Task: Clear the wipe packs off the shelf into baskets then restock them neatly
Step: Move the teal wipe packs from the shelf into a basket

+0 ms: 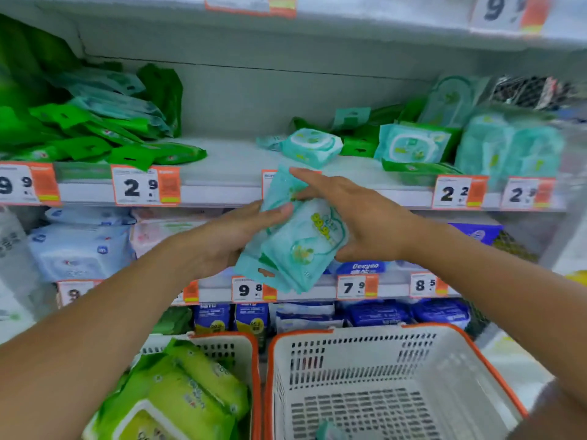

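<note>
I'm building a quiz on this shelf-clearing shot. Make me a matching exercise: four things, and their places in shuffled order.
Things:
1. teal wipe packs
2. yellow-green wipe packs
3. dark green packs
4. right basket

Places:
A. piled on the shelf's left end
B. in the left basket
C. between left hand and right hand
D. below the right forearm, nearly bare

Pairs: 1-C, 2-B, 3-A, 4-D

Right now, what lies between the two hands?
In the head view, a bunch of teal wipe packs lies between the left hand and the right hand; both hands touch it.
</note>
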